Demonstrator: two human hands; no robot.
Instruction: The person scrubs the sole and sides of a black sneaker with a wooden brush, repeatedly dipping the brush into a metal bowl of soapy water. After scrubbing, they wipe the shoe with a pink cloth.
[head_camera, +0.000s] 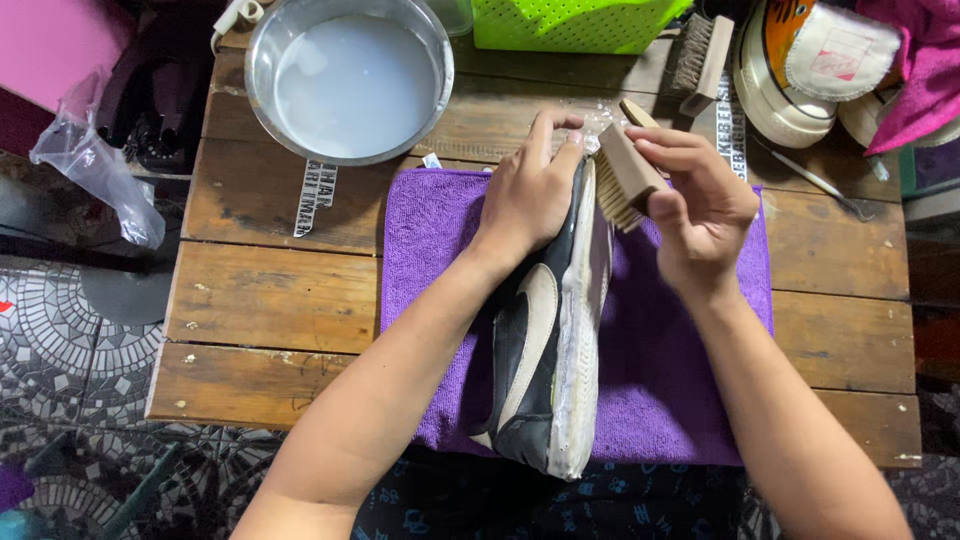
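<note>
A black sneaker (545, 350) with a white stripe and a soapy white sole lies on its side on a purple cloth (650, 370). My left hand (530, 190) grips the shoe near its toe end, holding it steady. My right hand (700, 205) holds a wooden brush (622, 178), its bristles against the sole edge at the toe.
A metal bowl (258, 60) of milky water stands at the back left of the wooden table (270, 300). A green basket (570, 25), a second brush (700, 55), a white shoe (790, 80) and pink cloth (925, 70) lie at the back right. A plastic bag (90, 165) hangs off left.
</note>
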